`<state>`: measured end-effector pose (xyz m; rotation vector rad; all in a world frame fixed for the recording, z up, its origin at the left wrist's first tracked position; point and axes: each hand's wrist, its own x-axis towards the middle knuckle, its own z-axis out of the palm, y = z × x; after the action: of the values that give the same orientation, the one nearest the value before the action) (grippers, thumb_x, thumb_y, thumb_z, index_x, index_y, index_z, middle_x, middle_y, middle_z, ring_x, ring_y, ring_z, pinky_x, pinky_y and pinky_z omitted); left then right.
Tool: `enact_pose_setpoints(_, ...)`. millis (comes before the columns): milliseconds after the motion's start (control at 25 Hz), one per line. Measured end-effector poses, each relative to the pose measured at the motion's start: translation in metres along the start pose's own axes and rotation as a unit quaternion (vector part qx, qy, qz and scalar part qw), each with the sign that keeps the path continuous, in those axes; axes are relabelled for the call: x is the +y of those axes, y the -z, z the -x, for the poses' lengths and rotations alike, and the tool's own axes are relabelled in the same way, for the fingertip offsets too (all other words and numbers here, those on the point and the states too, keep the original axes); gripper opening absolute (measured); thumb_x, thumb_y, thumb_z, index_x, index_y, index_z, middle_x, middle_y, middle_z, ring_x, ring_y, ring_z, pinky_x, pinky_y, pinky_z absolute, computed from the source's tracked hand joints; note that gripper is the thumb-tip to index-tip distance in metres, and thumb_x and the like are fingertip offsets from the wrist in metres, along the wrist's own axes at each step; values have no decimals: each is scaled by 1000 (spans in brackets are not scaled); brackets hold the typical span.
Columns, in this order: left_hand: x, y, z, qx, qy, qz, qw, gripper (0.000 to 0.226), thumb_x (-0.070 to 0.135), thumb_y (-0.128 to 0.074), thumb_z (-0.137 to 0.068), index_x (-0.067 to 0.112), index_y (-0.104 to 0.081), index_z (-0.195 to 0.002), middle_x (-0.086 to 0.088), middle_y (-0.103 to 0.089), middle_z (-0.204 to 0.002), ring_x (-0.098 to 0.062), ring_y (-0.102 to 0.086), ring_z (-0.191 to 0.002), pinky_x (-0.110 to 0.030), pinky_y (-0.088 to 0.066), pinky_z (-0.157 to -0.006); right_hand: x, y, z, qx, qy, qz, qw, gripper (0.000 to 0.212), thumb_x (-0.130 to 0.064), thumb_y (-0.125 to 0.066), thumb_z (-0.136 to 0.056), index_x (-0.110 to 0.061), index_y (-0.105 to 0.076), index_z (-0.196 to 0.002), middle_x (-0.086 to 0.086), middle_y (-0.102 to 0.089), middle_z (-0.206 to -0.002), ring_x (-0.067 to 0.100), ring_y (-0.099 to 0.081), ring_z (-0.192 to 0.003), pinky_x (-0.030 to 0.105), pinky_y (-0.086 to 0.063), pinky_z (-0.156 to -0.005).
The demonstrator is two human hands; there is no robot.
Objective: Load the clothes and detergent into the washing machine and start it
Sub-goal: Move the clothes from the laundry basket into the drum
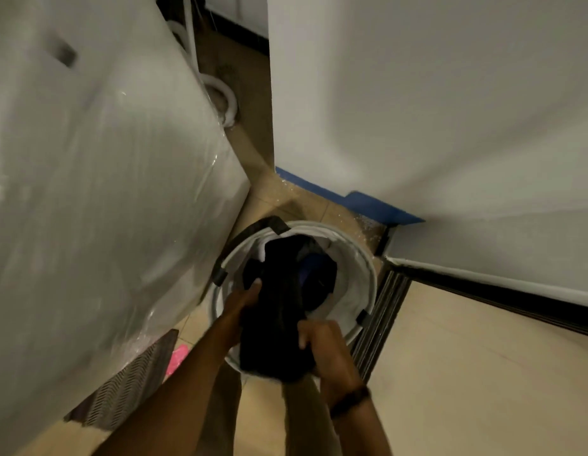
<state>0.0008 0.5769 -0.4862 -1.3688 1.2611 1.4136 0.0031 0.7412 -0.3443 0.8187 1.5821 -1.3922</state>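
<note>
Matt black cloth garment (279, 311), round white fabric laundry basket (368, 258) w/ black strap handles, glossy clear plastic wrap over white washing machine (98, 192), smooth beige floor tiles (467, 373)

No text, label, brand or number can be read anywhere; surfaces are too blurred

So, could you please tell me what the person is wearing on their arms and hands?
Both forearms are bare, with no sleeves in view and no gloves on the left hand or the right hand. The right wrist carries a dark band; the blur hides whether it is a watch or a bracelet.
</note>
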Motion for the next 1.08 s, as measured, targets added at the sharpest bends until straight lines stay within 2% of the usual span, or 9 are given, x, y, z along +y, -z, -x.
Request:
enact_pose_setpoints(120, -3, -1, 20, -53, 37, -25, 998, 83, 73, -77, -58, 25, -62, -123, -2, -66, -124, -27, -61, -116, -47, -51, -99, -24, -2, 98, -77, 39, -27, 996, 21, -11, -50, -55, -22, -44, -37, -7, -41, -43, 8, -37, -45, 23, -28, -51)
enact_pose_setpoints(280, 17, -21, 112, -107, 48, -7, 993, 49, 25, -81, -78, 3, -63, -118, -17, -66, -116, -26, -65, -87, -29, -59, -66, -24, 4, 170, -123, 33, -79, 989, 10, -19, -62, -48, -17, -66, -57, -7, -53, -49, 2, -47, -47, 15, -37, -50)
enact_pose_setpoints(360, 22, -23, 146, -36, -10, -55, 998, 38, 6, -61, -92, -6, -55, -128, -21, -61, -113, -35, -61, -88, -32, -52, -74, -27, 7, 180, -14, 29, -142, 989, 15, -12, -66, -48, -9, -67, -62, 3, -48, -45, 10, -43, -37, 19, -34, -40)
enact_pose_setpoints(440, 27, -17, 181, -7, -83, -157, 984, 38, 9, -50, -98, -2, -51, -134, -20, -55, -132, -37, -54, -117, -32, -41, -91, -15, 16, 164, 155, 37, -108, 981, 14, -8, -66, -72, -8, -70, -85, 7, -54, -53, 16, -47, -42, 25, -39, -43)
enact_pose_setpoints(560, 9, 8, 238, -28, -192, -288, 938, 45, 17, -47, -99, 15, -44, -144, -10, -43, -144, -25, -48, -128, -27, -40, -101, 15, 23, 115, 273, 3, -36, 961, 40, -39, -61, -83, -19, -60, -117, 7, -68, -97, 22, -66, -82, 45, -58, -77)
enact_pose_setpoints(680, -17, 22, 274, -30, -333, -382, 862, 45, 19, -48, -99, 18, -41, -144, -2, -28, -146, -3, -35, -117, -5, -37, -90, 26, 4, 63, 137, -53, -168, 975, 65, -66, -66, -75, -26, -54, -124, 8, -66, -118, 30, -66, -104, 52, -55, -90)
enact_pose_setpoints(840, -35, 31, 277, -47, -412, -469, 780, 37, 24, -50, -96, 22, -53, -133, 8, -25, -147, 6, -6, -108, -4, -14, -99, 7, -26, 39, -24, -99, -198, 975, 38, -31, -74, -83, -5, -62, -107, 20, -68, -106, 37, -68, -94, 45, -56, -85)
enact_pose_setpoints(920, -34, 46, 268, -66, -408, -450, 792, 42, 31, -57, -89, 25, -54, -131, 9, -29, -145, 1, -19, -119, -4, -19, -101, 4, -30, 48, -1, -96, -161, 982, 10, -12, -65, -86, -4, -59, -84, 17, -61, -82, 29, -61, -71, 38, -52, -66)
enact_pose_setpoints(1080, -8, 90, 275, -221, -265, -247, 906, 53, 52, -62, -81, 31, -55, -130, 7, -50, -133, -10, -52, -123, -23, -48, -99, 0, -15, 106, 41, -70, -210, 974, 13, -19, -64, -82, -8, -58, -86, 15, -58, -79, 30, -58, -74, 40, -49, -66)
